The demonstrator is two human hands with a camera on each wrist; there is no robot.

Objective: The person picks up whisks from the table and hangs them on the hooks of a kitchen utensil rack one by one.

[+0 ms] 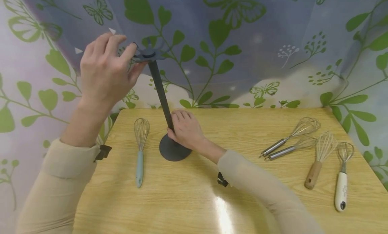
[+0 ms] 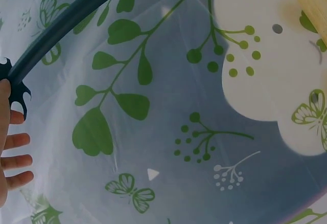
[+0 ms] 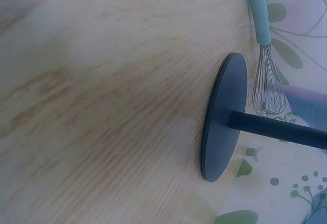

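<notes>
A dark grey utensil stand (image 1: 159, 92) rises from the table on a round base (image 1: 171, 153), its hooked top piece (image 1: 149, 53) high up against the curtain. My left hand (image 1: 104, 64) pinches one edge of that top piece between thumb and forefinger, the other fingers spread loosely. Low on the pole, just above the base, my right hand (image 1: 186, 128) grips the stand; the right wrist view shows the base (image 3: 225, 116) but not the hand. To the left of the stand lies a whisk with a light blue handle (image 1: 139, 170).
At the table's right side lie two steel-handled whisks (image 1: 274, 147) (image 1: 282, 153), a wooden-handled whisk (image 1: 313, 175) and a white-handled whisk (image 1: 341, 190). Behind the wooden table (image 1: 169, 200) hangs a curtain (image 1: 257, 42) printed with leaves and butterflies.
</notes>
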